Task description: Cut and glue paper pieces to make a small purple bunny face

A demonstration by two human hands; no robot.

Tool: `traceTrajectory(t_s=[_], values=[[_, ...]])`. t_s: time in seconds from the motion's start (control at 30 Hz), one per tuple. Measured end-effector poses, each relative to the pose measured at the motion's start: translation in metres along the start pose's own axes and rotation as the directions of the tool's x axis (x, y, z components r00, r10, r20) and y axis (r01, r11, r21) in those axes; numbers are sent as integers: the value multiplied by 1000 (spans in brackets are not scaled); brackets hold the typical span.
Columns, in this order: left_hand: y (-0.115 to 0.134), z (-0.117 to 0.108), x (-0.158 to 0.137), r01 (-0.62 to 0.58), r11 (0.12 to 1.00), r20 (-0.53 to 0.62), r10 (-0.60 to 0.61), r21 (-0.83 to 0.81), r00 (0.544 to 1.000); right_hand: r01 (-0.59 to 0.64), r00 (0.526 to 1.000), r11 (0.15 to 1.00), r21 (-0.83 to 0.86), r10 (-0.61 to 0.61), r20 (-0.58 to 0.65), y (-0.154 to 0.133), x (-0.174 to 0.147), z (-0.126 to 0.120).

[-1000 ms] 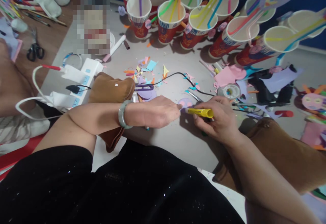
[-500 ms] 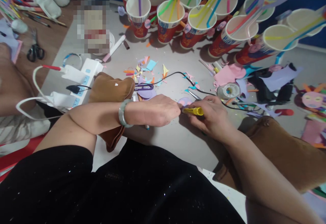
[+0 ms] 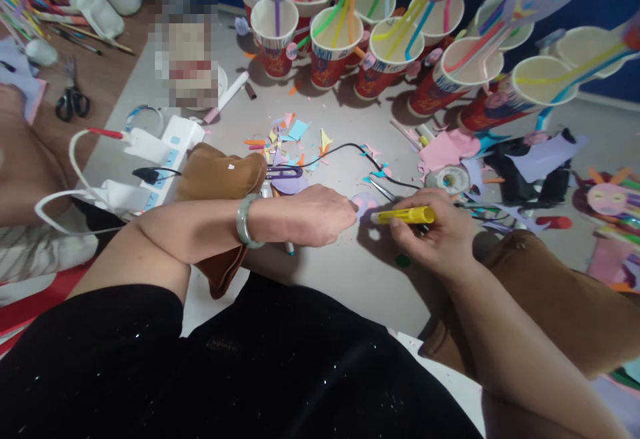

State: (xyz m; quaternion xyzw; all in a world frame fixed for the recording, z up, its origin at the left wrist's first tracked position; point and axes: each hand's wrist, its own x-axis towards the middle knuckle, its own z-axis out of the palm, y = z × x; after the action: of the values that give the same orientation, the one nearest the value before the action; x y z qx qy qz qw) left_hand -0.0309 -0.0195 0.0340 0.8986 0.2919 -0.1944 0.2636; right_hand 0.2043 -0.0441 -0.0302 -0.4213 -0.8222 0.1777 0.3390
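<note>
My right hand grips a yellow marker-like pen, its pale tip pointing left, just right of a small purple paper cutout with pink spots. My left hand, a bangle on its wrist, is curled with its fingertips at the cutout's left edge; whatever lies under the fingers is hidden. Beyond my right hand, slim scissors lie with their blades showing and their handles mostly covered. A small green disc rests on the table below the pen.
Several paper cups with straws and paper faces line the back. Paper scraps and a black cable lie mid-table. A power strip sits left by a brown sleeve; a tape roll is right. Another person's arm shows far left.
My right hand has moved right with the yellow pen, drawing its tip back from my left fingertips. More of the purple cutout and the green disc now show. My left hand stays in place.
</note>
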Motion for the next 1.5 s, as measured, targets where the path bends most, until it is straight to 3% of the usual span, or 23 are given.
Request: traceTrajectory(t_s=[0.13, 0.4, 0.53, 0.77, 1.03, 1.13, 1.3, 1.5], values=[[0, -2, 0, 7, 1000, -7, -7, -21, 1000, 65, 986, 998, 14, -67, 150, -1, 1, 10], [0, -2, 0, -6, 999, -6, 6, -39, 1000, 119, 980, 992, -40, -111, 163, 2, 3, 15], [-4, 3, 0, -24, 999, -50, 22, -46, 999, 72, 982, 997, -20, -68, 175, 2, 3, 9], [-8, 6, 1, -72, 994, -89, 65, -83, 994, -127, 991, 992, 10, 127, 31, 0, -3, 0], [-7, 3, 1, -81, 992, -83, 73, -96, 994, 18, 986, 999, 27, -23, 164, -2, 3, 12], [-9, 5, 2, -100, 990, -108, 89, -99, 990, -44, 980, 998, 49, 34, 195, -1, 2, 6], [-11, 7, 3, -113, 988, -135, 98, -107, 986, -155, 986, 987, 30, 153, 70, 2, -2, -1], [-10, 6, 4, -95, 987, -124, 78, -130, 989, 8, 996, 1000, 22, -10, 90, 0, 0, 12]])
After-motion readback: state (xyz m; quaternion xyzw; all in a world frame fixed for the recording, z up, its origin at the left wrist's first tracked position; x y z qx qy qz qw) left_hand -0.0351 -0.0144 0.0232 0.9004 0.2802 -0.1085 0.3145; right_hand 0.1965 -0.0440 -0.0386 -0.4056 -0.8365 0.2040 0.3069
